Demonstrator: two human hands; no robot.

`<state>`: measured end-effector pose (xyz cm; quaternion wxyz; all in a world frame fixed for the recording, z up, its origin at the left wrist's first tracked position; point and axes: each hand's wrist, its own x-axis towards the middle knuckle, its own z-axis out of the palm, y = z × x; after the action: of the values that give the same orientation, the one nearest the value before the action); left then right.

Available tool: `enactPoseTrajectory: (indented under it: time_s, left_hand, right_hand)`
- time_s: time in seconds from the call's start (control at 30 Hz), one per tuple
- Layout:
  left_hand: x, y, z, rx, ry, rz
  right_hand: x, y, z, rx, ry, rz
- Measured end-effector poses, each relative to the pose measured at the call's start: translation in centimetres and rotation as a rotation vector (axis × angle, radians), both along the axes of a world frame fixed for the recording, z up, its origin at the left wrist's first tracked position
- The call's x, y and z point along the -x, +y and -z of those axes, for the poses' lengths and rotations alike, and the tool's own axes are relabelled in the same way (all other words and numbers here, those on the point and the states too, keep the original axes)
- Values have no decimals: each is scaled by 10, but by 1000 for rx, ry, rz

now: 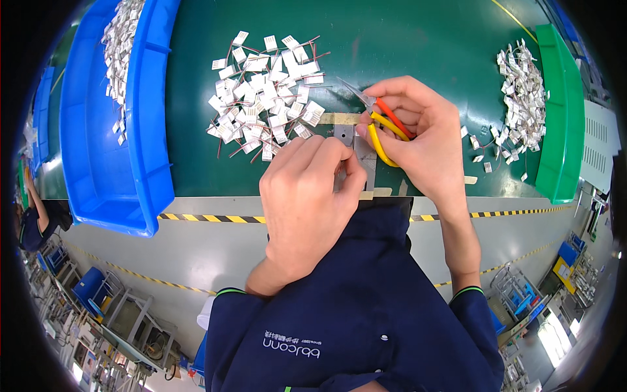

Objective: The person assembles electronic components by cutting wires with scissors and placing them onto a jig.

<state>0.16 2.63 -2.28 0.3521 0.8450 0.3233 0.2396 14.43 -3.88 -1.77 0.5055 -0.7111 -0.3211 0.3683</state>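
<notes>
Factory floor, small-parts assembly workshop. Signs: green worktop [405,39] across top of frame; heap of white wired parts [264,98], upper centre; blue bin [149,111], upper left; green bin [560,117], far right; yellow-black striped tape [215,219] on grey floor [222,251]; co-worker [32,228], left edge; blue chair [88,287], lower left.
</notes>
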Motion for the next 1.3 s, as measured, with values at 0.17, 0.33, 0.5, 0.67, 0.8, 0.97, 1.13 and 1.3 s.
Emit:
enactPoseTrajectory:
  time_s: [0.17, 0.33, 0.5, 0.67, 0.8, 0.97, 1.13, 1.3]
  left_hand:
    - [3, -4, -4, 16, 51, 6]
    - [7, -9, -10, 41, 98, 24]
    - [8, -13, -11, 46, 100, 8]
    - [11, -13, -15, 35, 163, 23]
    - [12, -14, -19, 39, 214, 13]
    - [12, -13, -20, 52, 221, 25]
    - [11, -12, -20, 57, 242, 35]
    - [11, -12, -17, 38, 236, 24]
  right_hand:
    - [-2, 0, -1, 35, 1, -41]
    - [1, -1, 4, -36, -34, -26]
    - [1, -3, 7, -69, -49, -34]
    - [-7, -6, -1, -82, 27, -107]
    - [-22, -15, -21, 5, 74, -267]
    - [-43, -19, -26, 138, 440, -321]
    - [-50, -18, -27, 368, 503, -451]
    - [-51, -12, -21, 398, 533, -529]
